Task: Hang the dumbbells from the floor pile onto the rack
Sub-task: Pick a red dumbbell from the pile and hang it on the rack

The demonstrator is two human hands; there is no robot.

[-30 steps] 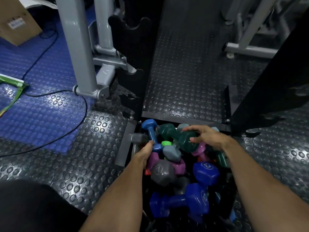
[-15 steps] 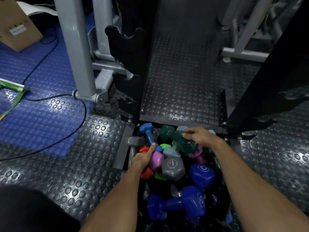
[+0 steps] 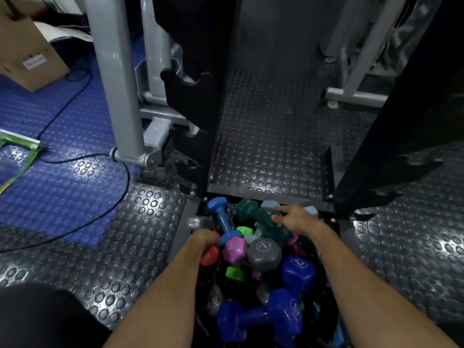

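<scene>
Dumbbells [image 3: 253, 249] of many colours lie heaped on the floor inside the base of a black rack [image 3: 193, 101], just in front of its low crossbar. The right hand [image 3: 297, 218] curls over the handle of a dark green dumbbell [image 3: 261, 218] at the back of the heap, likely because it sits on top and lifts free. The left hand [image 3: 204, 241] is clenched round a red dumbbell [image 3: 209, 256] at the heap's left edge, its fingers hidden beneath.

Between them lie a light blue dumbbell [image 3: 222, 218], a pink one [image 3: 234, 249] and a grey one [image 3: 263, 252]; they crowd both grips and could roll when disturbed. The rack's notched cradles rise above the heap's left side. Left of the rack stand grey machine posts [image 3: 115, 79], with a black cable [image 3: 100, 209] and a cardboard box [image 3: 27, 54] beyond.
</scene>
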